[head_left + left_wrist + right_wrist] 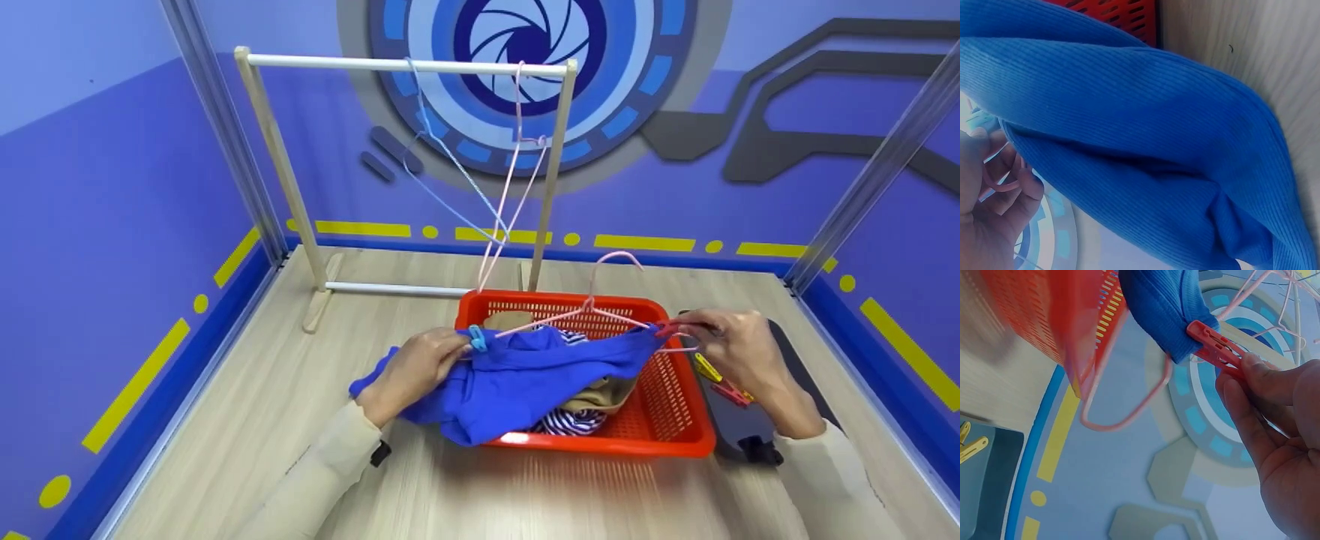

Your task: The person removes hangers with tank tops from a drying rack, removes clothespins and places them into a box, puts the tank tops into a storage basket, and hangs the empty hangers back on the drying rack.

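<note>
A blue ribbed garment (517,375) hangs from a pink hanger (589,304) above the red basket (600,448). At its left end a light-blue clothespin (478,339) is clipped to the cloth. My left hand (416,367) grips the hanger's looped end beside that clothespin; in the left wrist view the fingers curl round the pink loop. With thumb and fingers my right hand (742,352) pinches a red clothespin (1216,346), whose jaws sit on the garment's other corner. The hanger's right loop (1123,426) sticks out past the cloth.
Striped and tan clothes (574,420) lie in the basket. Behind it stands a wooden rack (289,165) carrying a blue hanger (461,169) and a pink hanger (512,165). A dark tray (724,427) with yellow clothespins (706,367) and red clothespins (729,394) is right of the basket.
</note>
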{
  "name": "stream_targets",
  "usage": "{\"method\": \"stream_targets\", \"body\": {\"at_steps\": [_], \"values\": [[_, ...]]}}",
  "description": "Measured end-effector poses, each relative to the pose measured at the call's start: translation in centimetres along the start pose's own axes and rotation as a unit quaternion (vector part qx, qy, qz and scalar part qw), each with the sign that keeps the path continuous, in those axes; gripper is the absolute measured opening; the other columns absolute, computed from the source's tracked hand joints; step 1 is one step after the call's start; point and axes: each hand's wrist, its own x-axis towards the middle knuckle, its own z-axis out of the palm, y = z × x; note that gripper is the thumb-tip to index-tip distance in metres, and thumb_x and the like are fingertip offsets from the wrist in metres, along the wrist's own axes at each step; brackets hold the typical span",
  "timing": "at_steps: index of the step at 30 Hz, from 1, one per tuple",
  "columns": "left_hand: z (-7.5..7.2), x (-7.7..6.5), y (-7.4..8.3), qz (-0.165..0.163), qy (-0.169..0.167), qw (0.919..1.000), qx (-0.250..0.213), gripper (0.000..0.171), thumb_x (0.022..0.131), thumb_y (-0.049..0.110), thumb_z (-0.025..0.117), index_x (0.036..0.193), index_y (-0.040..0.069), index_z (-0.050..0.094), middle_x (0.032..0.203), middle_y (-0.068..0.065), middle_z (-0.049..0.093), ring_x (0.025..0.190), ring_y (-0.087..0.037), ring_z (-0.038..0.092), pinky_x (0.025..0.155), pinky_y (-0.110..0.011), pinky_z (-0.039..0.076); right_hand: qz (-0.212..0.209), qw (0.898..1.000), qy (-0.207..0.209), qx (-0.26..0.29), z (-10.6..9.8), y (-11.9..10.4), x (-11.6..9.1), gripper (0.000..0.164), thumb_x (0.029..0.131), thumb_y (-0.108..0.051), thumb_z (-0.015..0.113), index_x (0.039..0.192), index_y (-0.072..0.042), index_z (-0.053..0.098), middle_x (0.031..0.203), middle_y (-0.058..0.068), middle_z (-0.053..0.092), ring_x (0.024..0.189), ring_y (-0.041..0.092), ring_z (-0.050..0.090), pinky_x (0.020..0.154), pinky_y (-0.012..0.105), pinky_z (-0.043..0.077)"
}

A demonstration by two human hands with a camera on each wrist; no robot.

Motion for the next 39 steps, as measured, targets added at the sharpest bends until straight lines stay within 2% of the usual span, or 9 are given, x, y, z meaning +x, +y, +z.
{"method": "stream_targets", "body": {"at_steps": [7,9,12,14,16,19,21,31,39], "values": [[-0.2,0.0,0.2,-0.008,-0.006,0.9999,0.003,0.015,0.099,0.021,0.059,0.103,0.013,0.071,0.098,0.000,0.073,0.093,-0.014,0.068,0.088,-0.031,0.057,0.043,0.999,-0.006,0.008,-1.8,0.5,0.2,0.019,0.082,-0.005,0.078,0.100,-0.005,0.075,0.088,0.013,0.076,0.072,0.030,0.073,0.066,0.040,0.057],[-0.2,0.0,0.3,-0.008,-0.006,0.9999,0.002,0.015,0.099,0.020,0.059,0.103,0.013,0.071,0.097,0.000,0.072,0.093,-0.014,0.068,0.088,-0.031,0.057,0.060,0.998,-0.008,0.008,-2.1,1.0,-0.1,0.025,0.083,-0.008,0.077,0.108,-0.003,0.073,0.091,0.016,0.075,0.075,0.032,0.073,0.069,0.032,0.058],[-0.1,-0.1,0.3,-0.011,-0.007,0.9999,0.003,0.016,0.099,0.021,0.059,0.104,0.012,0.071,0.099,0.000,0.073,0.095,-0.015,0.069,0.089,-0.031,0.057,0.078,0.997,-0.003,0.010,-2.2,2.0,-0.4,0.032,0.084,-0.010,0.076,0.114,0.001,0.069,0.092,0.020,0.074,0.075,0.035,0.072,0.071,0.008,0.051],[-0.1,-0.1,0.3,-0.013,-0.007,0.9999,0.005,0.017,0.099,0.021,0.058,0.105,0.012,0.071,0.099,-0.001,0.073,0.095,-0.015,0.069,0.089,-0.031,0.057,0.083,0.997,0.001,0.003,-2.1,2.8,-0.6,0.033,0.084,-0.011,0.075,0.114,0.003,0.069,0.091,0.021,0.073,0.074,0.035,0.072,0.068,0.004,0.047],[-0.1,-0.1,0.3,-0.014,-0.007,0.9998,0.008,0.018,0.099,0.022,0.058,0.106,0.012,0.071,0.101,-0.001,0.073,0.096,-0.016,0.069,0.090,-0.032,0.057,0.089,0.996,-0.003,-0.002,-2.0,3.6,-0.7,0.034,0.084,-0.012,0.075,0.114,0.004,0.068,0.090,0.021,0.073,0.072,0.035,0.071,0.067,0.015,0.053],[-0.1,-0.1,0.2,-0.013,-0.007,0.9998,0.014,0.018,0.099,0.022,0.058,0.107,0.012,0.071,0.102,-0.001,0.073,0.097,-0.016,0.069,0.090,-0.032,0.056,0.102,0.994,-0.022,-0.015,-1.5,5.0,-0.9,0.034,0.084,-0.012,0.074,0.112,0.006,0.068,0.088,0.023,0.071,0.072,0.035,0.070,0.066,0.044,0.056],[-0.1,-0.1,0.2,-0.009,-0.005,0.9998,0.015,0.017,0.099,0.022,0.058,0.106,0.012,0.071,0.102,-0.001,0.073,0.097,-0.016,0.069,0.090,-0.032,0.056,0.117,0.992,-0.045,-0.019,-1.1,6.1,-1.1,0.033,0.085,-0.012,0.073,0.111,0.008,0.067,0.087,0.024,0.071,0.071,0.034,0.068,0.067,0.051,0.056],[0.1,-0.1,0.0,0.010,0.012,0.9999,0.007,0.015,0.099,0.021,0.058,0.103,0.013,0.070,0.098,0.000,0.073,0.094,-0.015,0.068,0.087,-0.032,0.057,0.220,0.951,-0.217,-0.015,1.1,10.7,-2.6,0.035,0.090,-0.016,0.067,0.112,0.011,0.062,0.086,0.019,0.069,0.067,0.022,0.060,0.063,0.041,0.058],[0.1,-0.2,0.0,0.007,0.006,0.9999,0.009,0.016,0.100,0.022,0.058,0.104,0.013,0.070,0.099,0.000,0.073,0.094,-0.015,0.068,0.088,-0.032,0.057,0.245,0.928,-0.281,-0.004,2.4,12.9,-3.5,0.032,0.089,-0.014,0.066,0.108,0.011,0.063,0.082,0.015,0.066,0.067,0.020,0.057,0.060,0.033,0.054]]}}
